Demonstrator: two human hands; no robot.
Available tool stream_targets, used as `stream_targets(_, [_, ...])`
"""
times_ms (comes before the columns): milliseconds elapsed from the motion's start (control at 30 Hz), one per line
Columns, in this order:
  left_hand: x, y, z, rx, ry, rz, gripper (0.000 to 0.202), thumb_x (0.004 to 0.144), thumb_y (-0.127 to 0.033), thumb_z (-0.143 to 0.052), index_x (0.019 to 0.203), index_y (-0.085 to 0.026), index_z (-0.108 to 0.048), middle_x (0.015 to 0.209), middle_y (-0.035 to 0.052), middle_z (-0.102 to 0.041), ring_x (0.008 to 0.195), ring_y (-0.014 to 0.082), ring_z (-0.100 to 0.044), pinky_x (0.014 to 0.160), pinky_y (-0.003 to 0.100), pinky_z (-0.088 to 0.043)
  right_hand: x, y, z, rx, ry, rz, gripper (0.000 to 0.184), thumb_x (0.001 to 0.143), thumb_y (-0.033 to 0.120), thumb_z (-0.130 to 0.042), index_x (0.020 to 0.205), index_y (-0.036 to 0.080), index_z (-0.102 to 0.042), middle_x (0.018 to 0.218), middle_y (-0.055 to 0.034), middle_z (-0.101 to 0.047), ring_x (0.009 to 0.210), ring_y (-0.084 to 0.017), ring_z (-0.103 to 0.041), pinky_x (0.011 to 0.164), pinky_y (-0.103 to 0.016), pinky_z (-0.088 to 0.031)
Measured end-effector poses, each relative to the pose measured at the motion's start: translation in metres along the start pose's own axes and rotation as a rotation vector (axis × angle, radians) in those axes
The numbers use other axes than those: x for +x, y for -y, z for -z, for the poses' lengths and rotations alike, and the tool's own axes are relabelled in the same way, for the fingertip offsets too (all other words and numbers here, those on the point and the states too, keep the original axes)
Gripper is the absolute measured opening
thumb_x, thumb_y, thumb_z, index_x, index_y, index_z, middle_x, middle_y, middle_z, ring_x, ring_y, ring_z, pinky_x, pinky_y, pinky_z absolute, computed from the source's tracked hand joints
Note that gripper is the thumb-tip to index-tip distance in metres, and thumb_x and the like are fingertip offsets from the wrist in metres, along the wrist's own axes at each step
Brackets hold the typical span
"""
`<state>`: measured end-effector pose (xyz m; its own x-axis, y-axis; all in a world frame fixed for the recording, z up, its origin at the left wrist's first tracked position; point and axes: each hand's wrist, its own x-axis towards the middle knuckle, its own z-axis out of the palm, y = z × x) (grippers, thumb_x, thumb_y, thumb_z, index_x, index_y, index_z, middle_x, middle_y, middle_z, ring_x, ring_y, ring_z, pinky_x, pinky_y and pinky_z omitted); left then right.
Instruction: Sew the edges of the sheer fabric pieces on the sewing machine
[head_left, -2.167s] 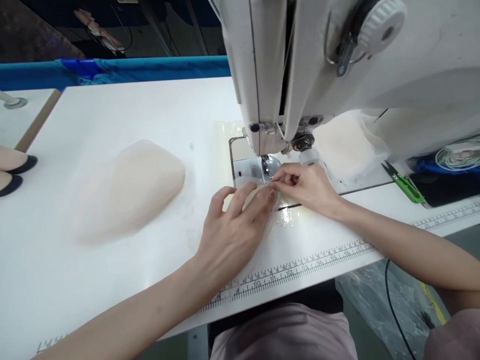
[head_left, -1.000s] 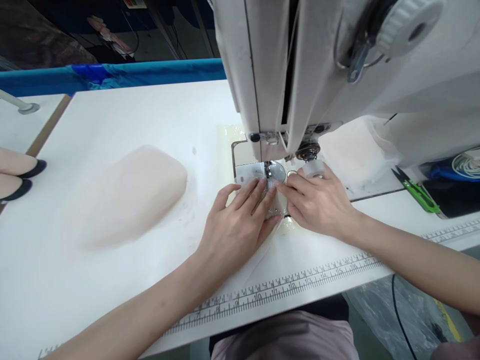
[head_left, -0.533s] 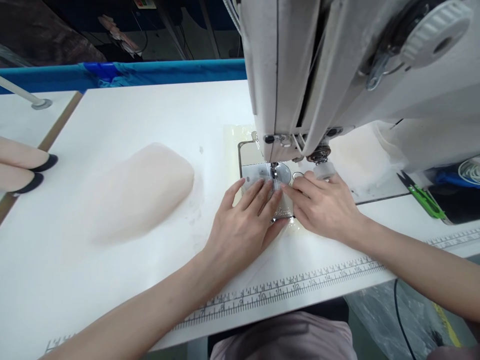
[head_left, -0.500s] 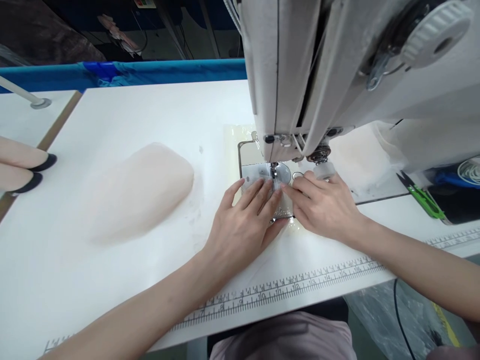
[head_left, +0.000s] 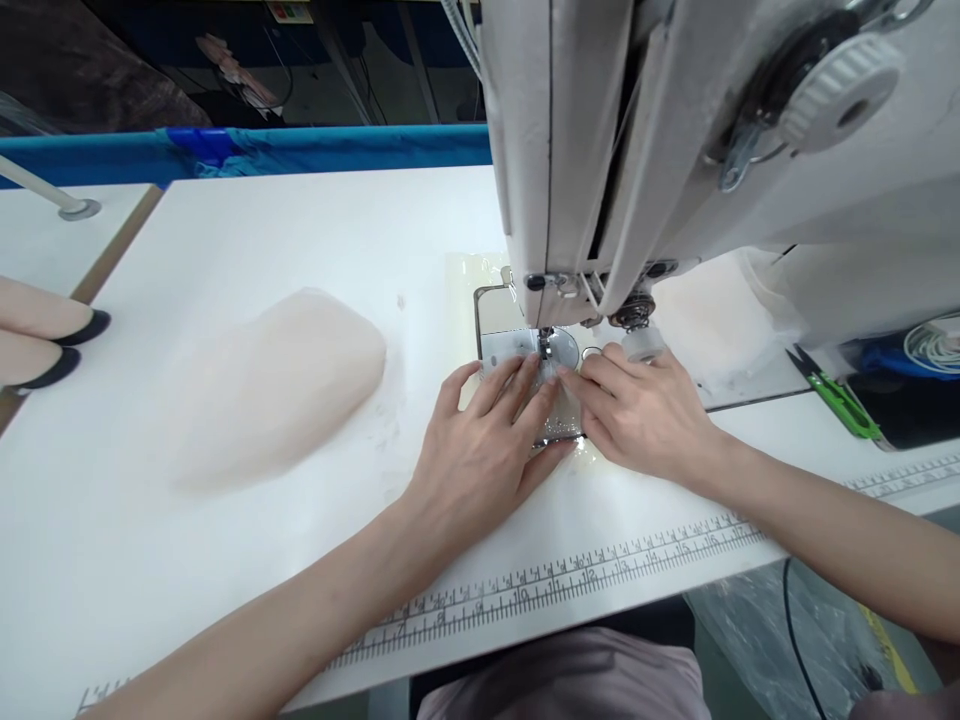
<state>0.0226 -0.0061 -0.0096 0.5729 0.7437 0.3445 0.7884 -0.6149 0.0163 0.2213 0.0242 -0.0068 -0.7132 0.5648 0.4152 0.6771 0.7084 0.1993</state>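
My left hand (head_left: 480, 450) lies flat with its fingers stretched out on a small sheer fabric piece (head_left: 559, 415) that rests on the steel needle plate (head_left: 499, 345). My right hand (head_left: 645, 415) presses the same piece from the right, fingers extended, fingertips close to the presser foot (head_left: 545, 345). Both sets of fingertips meet just in front of the needle of the white sewing machine (head_left: 675, 150). Most of the fabric is hidden under my hands.
A heap of pale pink sheer fabric (head_left: 277, 375) lies on the white table (head_left: 225, 240) to the left. Another pale pile (head_left: 705, 320) sits behind the machine arm. Green thread snips (head_left: 836, 395) rest at the right. A printed ruler (head_left: 600, 570) runs along the front edge.
My right hand went from pinching the fabric edge to lying flat. Both hands slid the piece forward under the presser foot and have held nearly still for the last half second.
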Motion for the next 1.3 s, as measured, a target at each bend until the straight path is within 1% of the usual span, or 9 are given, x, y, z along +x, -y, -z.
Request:
stream_targets(133, [0.000,0.000,0.000,0.014,0.007,0.001,0.048,0.096,-0.045,-0.046,0.130,-0.012,-0.054,0.138,0.0172,-0.055,0.128,0.0309,-0.051,0.103,0.052,-0.037,0.001,0.000,0.000,-0.002,-0.006,0.002,0.031,0.089,0.011,-0.043,0.106,0.009,-0.068,0.082,-0.0042,-0.068,0.083,-0.019,-0.054,0.069,-0.036,-0.028])
stream_targets(367, [0.000,0.000,0.000,-0.004,0.011,0.008,0.047,0.096,-0.044,-0.047,0.131,-0.013,-0.053,0.138,0.0172,-0.055,0.129,0.0311,-0.050,0.104,0.052,-0.037,0.000,0.000,0.001,0.001,0.002,-0.002,0.028,0.089,0.011,-0.044,0.101,0.012,-0.069,0.087,-0.0049,-0.069,0.084,-0.020,-0.053,0.067,-0.036,-0.027])
stream_targets(867, [0.003,0.002,-0.001,-0.008,0.022,0.025,0.049,0.097,-0.046,-0.043,0.132,-0.013,-0.053,0.140,0.0176,-0.052,0.131,0.0310,-0.049,0.104,0.057,-0.037,0.003,-0.002,-0.001,-0.049,0.000,-0.007,0.031,0.089,0.012,-0.043,0.106,0.009,-0.069,0.086,-0.0065,-0.070,0.087,-0.020,-0.056,0.075,-0.037,-0.029])
stream_targets(1000, [0.004,0.004,0.000,0.011,0.015,0.011,0.049,0.097,-0.045,-0.043,0.133,-0.013,-0.051,0.139,0.0179,-0.053,0.130,0.0314,-0.049,0.105,0.056,-0.037,0.003,-0.002,-0.001,-0.055,-0.044,-0.002,0.029,0.090,0.012,-0.043,0.102,0.012,-0.070,0.087,-0.0062,-0.071,0.083,-0.019,-0.056,0.078,-0.037,-0.029])
stream_targets(1067, [0.004,0.005,0.005,0.021,-0.022,-0.021,0.045,0.097,-0.042,-0.045,0.129,-0.012,-0.053,0.136,0.0176,-0.057,0.129,0.0311,-0.051,0.105,0.053,-0.038,0.002,-0.003,0.001,-0.042,-0.078,0.015,0.029,0.090,0.009,-0.044,0.103,0.013,-0.069,0.094,-0.0059,-0.071,0.082,-0.018,-0.055,0.077,-0.036,-0.030])
stream_targets(1133, [0.002,0.005,0.014,-0.018,-0.045,-0.081,0.036,0.096,-0.040,-0.049,0.118,-0.012,-0.058,0.126,0.0162,-0.064,0.121,0.0300,-0.056,0.099,0.048,-0.045,0.001,-0.005,0.002,0.007,-0.110,0.072,0.027,0.091,0.007,-0.045,0.102,0.015,-0.068,0.106,-0.0047,-0.071,0.086,-0.017,-0.055,0.075,-0.035,-0.030])
stream_targets(1167, [0.001,0.005,0.020,-0.059,-0.022,-0.112,0.034,0.094,-0.041,-0.052,0.111,-0.013,-0.060,0.119,0.0154,-0.066,0.113,0.0291,-0.060,0.091,0.044,-0.050,0.000,-0.005,0.002,0.039,-0.127,0.108,0.026,0.092,0.007,-0.045,0.100,0.017,-0.068,0.109,-0.0036,-0.070,0.089,-0.016,-0.055,0.074,-0.034,-0.030])
stream_targets(1233, [-0.002,0.002,0.030,-0.136,0.078,-0.139,0.038,0.087,-0.048,-0.059,0.101,-0.013,-0.060,0.108,0.0140,-0.066,0.097,0.0278,-0.063,0.075,0.040,-0.054,-0.001,-0.007,0.001,0.100,-0.166,0.174,0.024,0.092,0.007,-0.048,0.092,0.018,-0.069,0.105,-0.0014,-0.071,0.091,-0.016,-0.056,0.072,-0.033,-0.030])
stream_targets(1300, [-0.004,-0.002,0.036,-0.146,0.180,-0.117,0.034,0.084,-0.043,-0.062,0.098,-0.012,-0.059,0.102,0.0132,-0.064,0.090,0.0274,-0.061,0.067,0.039,-0.054,-0.001,-0.007,-0.001,0.136,-0.200,0.195,0.024,0.091,0.005,-0.050,0.086,0.018,-0.069,0.094,0.0001,-0.073,0.089,-0.015,-0.058,0.071,-0.032,-0.031])
